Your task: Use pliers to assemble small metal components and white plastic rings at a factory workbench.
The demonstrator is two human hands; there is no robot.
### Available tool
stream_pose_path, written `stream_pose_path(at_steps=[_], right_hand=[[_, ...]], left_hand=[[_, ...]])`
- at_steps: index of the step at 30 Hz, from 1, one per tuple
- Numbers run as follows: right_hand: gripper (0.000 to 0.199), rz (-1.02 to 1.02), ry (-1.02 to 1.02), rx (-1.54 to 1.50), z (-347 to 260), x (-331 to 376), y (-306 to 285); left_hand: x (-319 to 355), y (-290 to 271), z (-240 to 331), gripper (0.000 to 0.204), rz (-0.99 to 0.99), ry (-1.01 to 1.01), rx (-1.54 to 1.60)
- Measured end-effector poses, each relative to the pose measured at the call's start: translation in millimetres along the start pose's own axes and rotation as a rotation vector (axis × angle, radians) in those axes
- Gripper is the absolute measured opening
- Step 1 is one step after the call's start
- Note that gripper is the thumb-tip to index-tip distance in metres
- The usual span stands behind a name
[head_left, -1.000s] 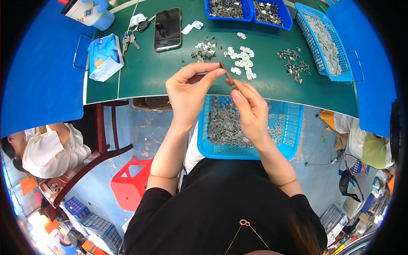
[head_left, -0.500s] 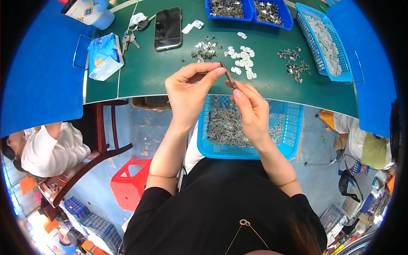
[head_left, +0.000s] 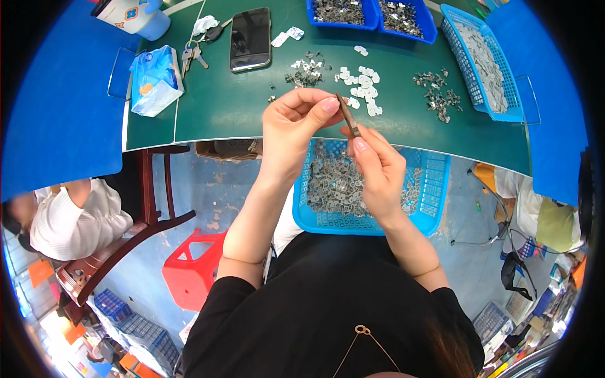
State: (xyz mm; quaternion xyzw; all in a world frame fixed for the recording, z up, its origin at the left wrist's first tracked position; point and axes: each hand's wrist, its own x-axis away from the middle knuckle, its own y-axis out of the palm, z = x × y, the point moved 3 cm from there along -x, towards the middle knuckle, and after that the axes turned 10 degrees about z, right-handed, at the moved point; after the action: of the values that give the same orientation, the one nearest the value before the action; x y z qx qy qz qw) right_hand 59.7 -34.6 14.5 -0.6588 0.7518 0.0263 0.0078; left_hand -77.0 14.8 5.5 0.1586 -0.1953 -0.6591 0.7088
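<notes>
My right hand (head_left: 378, 167) is closed around a pair of needle-nose pliers (head_left: 348, 114); the slim brown jaws point up and left, while the handles are hidden in my palm. Thumb and forefinger of my left hand (head_left: 296, 129) pinch together beside the jaws' tip. Whatever sits between those fingers is too small or too covered to make out. Just beyond my hands, flat white-silver metal plates (head_left: 364, 82) lie loose on the green table (head_left: 220, 107). A heap of small metal clips (head_left: 305, 74) is to their left, and more clips (head_left: 438, 94) are scattered to the right.
Below my hands, a light-blue basket (head_left: 441, 189) holds many metal parts. Two blue bins (head_left: 343, 25) and a blue basket of plates (head_left: 449, 38) stand far and right. A phone (head_left: 250, 39), keys (head_left: 193, 57), tissue pack (head_left: 154, 82) and cup (head_left: 148, 24) are left. A red stool (head_left: 189, 271) stands below.
Both hands have shifted slightly to the right together with the pliers. The jaws now stand steeper, and my left fingers still pinch close to the tip.
</notes>
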Motion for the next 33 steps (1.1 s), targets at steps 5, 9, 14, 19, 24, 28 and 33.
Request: stream_pose_path(at_steps=[5,9,14,19,24,28,33], right_hand=[[0.033,-0.089,0.248,-0.255,5,2,-1],[0.036,-0.301,0.526,-0.586,1,0,1],[0.038,-0.360,0.712,-0.748,4,4,4],[0.037,-0.342,0.716,-0.798,11,3,8],[0.032,-0.075,0.251,-0.110,19,2,11],[0.033,-0.051,0.292,-0.110,30,-1,10],[0.033,-0.032,0.271,-0.134,27,-8,2]], left_hand=[[-2,-2,-2,0.014,-0.073,-0.066,0.060],[-2,-4,-5,0.014,-0.178,-0.169,0.211],[1,-3,-4,0.013,-0.232,-0.233,0.303],[5,-6,-8,0.016,0.023,-0.164,0.136],[11,-9,-6,0.017,0.199,0.123,-0.110],[-2,-44,19,0.013,0.402,0.469,-0.638],[-32,-91,21,0.017,0.295,0.597,-1.310]])
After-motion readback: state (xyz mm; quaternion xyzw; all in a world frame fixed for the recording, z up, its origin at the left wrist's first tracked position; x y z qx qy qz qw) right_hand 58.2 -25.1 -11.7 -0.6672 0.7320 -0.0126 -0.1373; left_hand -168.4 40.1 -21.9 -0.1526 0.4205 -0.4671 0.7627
